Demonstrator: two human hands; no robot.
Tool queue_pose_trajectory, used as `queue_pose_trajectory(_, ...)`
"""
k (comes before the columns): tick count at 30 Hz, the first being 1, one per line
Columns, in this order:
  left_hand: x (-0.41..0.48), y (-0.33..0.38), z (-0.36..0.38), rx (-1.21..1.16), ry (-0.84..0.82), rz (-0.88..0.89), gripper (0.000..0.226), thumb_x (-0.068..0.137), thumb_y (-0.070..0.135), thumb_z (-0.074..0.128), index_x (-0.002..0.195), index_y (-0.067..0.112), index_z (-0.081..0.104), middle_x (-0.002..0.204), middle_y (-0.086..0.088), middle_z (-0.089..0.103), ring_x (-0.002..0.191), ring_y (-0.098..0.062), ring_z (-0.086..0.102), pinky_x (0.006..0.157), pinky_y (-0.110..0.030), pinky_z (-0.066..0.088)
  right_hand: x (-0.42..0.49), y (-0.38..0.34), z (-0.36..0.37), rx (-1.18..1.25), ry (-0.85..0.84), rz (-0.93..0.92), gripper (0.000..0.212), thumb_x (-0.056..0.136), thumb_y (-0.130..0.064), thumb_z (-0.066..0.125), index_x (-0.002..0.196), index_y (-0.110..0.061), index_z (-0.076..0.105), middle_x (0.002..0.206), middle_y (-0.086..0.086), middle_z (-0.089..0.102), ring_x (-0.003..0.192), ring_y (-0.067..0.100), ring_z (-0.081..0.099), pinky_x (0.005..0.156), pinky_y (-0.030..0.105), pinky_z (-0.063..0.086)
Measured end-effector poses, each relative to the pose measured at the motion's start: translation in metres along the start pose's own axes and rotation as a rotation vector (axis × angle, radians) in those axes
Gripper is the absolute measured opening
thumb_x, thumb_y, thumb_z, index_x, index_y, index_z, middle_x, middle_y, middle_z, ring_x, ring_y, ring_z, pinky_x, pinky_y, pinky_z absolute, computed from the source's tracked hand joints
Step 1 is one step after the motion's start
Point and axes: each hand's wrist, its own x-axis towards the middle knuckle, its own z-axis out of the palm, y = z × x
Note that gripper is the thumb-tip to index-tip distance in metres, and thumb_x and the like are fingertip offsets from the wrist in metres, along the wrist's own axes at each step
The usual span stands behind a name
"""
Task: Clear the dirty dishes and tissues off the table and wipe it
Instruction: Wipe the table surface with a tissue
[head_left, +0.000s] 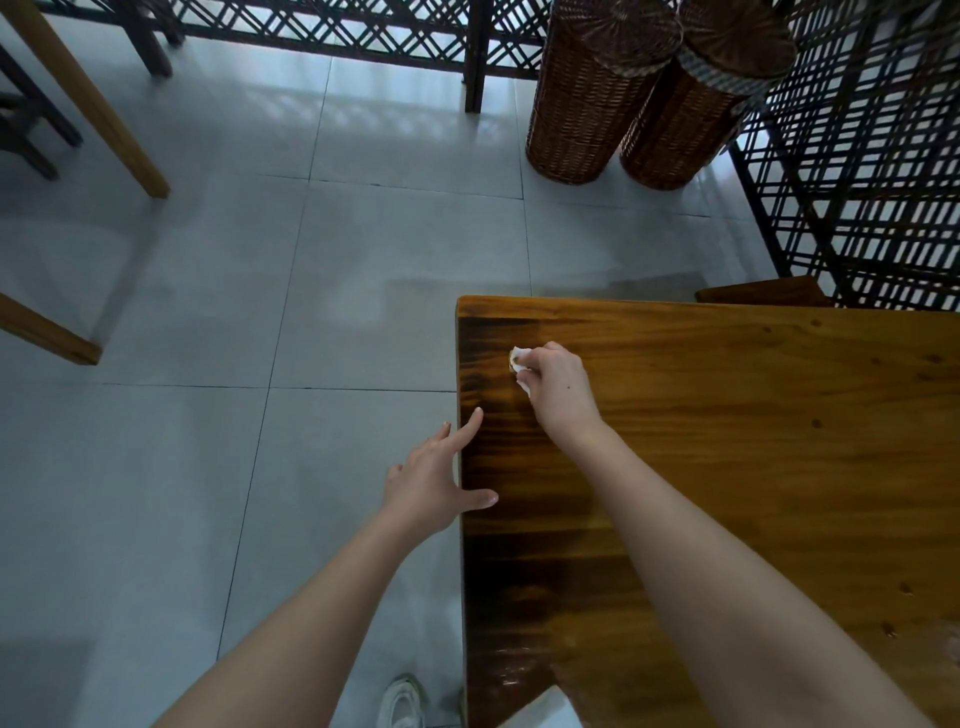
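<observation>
The wooden table (753, 441) fills the frame from three to six o'clock. Near its far left corner the right hand (558, 382) pinches a crumpled white tissue (521, 364) against the top. Toward eight o'clock from it, the left hand (436, 478) lies spread at the table's left edge, thumb on the wood. Two wicker baskets (587, 104) stand at one o'clock, and a white shoe (400, 701) is at six.

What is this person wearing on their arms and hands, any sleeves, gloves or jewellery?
Nothing that shows. The left forearm and right forearm are bare, no sleeves in view. The left hand and right hand wear no gloves, rings, watch or bracelets. One small dark spot marks the back of the right hand.
</observation>
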Motion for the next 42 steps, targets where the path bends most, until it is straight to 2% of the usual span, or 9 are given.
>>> queue_pose_trajectory(3,0.001,0.000,0.001,0.009,0.008,0.005,0.102,0.075,0.051,0.075,0.145,0.058,0.001,0.161,0.005,0.016,0.145,-0.025,0.024,0.110,-0.058,0.032,-0.014,-0.002,0.001,-0.025,-0.042,-0.041,0.021,0.094,-0.011,0.056,0.111,-0.007,0.068,0.105,0.006,0.061,0.097,0.014,0.057,0.087,0.025,0.051)
queue_pose_trajectory(9,0.002,0.000,0.001,0.027,0.015,0.000,0.101,0.076,0.051,0.075,0.146,0.057,0.003,0.161,0.006,0.017,0.145,-0.024,0.024,0.111,-0.058,0.032,-0.029,0.003,0.010,0.015,-0.008,-0.067,0.007,0.091,-0.012,0.060,0.090,-0.011,0.067,0.093,0.001,0.062,0.085,0.010,0.056,0.074,0.018,0.046)
queue_pose_trajectory(14,-0.001,0.001,-0.001,0.037,0.018,0.009,0.100,0.076,0.052,0.074,0.146,0.056,0.003,0.161,0.005,0.017,0.145,-0.024,0.024,0.111,-0.058,0.030,-0.003,0.007,0.003,0.088,0.092,0.058,0.010,0.092,-0.012,0.059,0.096,-0.010,0.068,0.097,0.002,0.063,0.084,0.007,0.053,0.072,0.013,0.040)
queue_pose_trajectory(17,-0.002,0.002,-0.001,0.043,0.020,0.009,0.101,0.076,0.052,0.074,0.147,0.055,0.003,0.161,0.005,0.017,0.145,-0.025,0.024,0.112,-0.058,0.029,0.013,0.014,-0.007,0.161,0.119,0.170,0.018,0.092,-0.012,0.059,0.107,-0.007,0.068,0.106,0.006,0.067,0.094,0.013,0.061,0.083,0.019,0.046)
queue_pose_trajectory(22,-0.002,0.000,-0.001,0.051,0.021,0.015,0.100,0.076,0.053,0.073,0.146,0.056,0.002,0.161,0.004,0.017,0.145,-0.025,0.024,0.111,-0.058,0.030,-0.011,0.016,-0.003,0.128,0.061,0.109,0.017,0.092,-0.012,0.059,0.106,-0.009,0.068,0.107,0.004,0.065,0.092,0.008,0.056,0.081,0.016,0.043)
queue_pose_trajectory(27,-0.002,-0.001,0.002,0.052,0.025,0.004,0.100,0.077,0.054,0.072,0.146,0.057,0.000,0.161,0.003,0.017,0.144,-0.027,0.027,0.109,-0.055,0.036,-0.054,0.033,-0.012,0.132,-0.006,0.093,0.014,0.090,-0.011,0.062,0.101,-0.011,0.070,0.099,0.000,0.065,0.088,0.007,0.058,0.082,0.021,0.050)
queue_pose_trajectory(29,-0.002,-0.002,0.004,0.038,0.017,0.006,0.099,0.079,0.053,0.070,0.145,0.057,-0.003,0.161,0.002,0.015,0.144,-0.028,0.026,0.109,-0.055,0.036,-0.073,0.039,-0.015,0.213,0.021,0.162,0.013,0.088,-0.010,0.064,0.100,-0.010,0.071,0.094,-0.002,0.067,0.086,0.006,0.060,0.081,0.022,0.052)
queue_pose_trajectory(34,-0.014,0.001,0.011,0.066,0.037,0.020,0.086,0.090,0.048,0.059,0.149,0.048,-0.004,0.162,0.000,0.008,0.145,-0.028,0.022,0.113,-0.051,0.032,-0.111,0.054,-0.036,0.555,0.218,0.424,0.011,0.085,-0.014,0.070,0.093,-0.021,0.072,0.080,-0.017,0.066,0.074,-0.005,0.064,0.065,0.009,0.052)
queue_pose_trajectory(42,-0.075,0.018,0.033,-0.053,0.093,0.048,0.072,0.095,0.039,0.056,0.152,0.039,0.013,0.162,-0.003,0.011,0.147,-0.027,0.016,0.117,-0.046,0.024,-0.196,0.112,-0.075,0.502,0.225,0.513,0.009,0.082,-0.010,0.072,0.089,-0.017,0.073,0.078,-0.010,0.066,0.077,0.003,0.064,0.065,0.011,0.048)
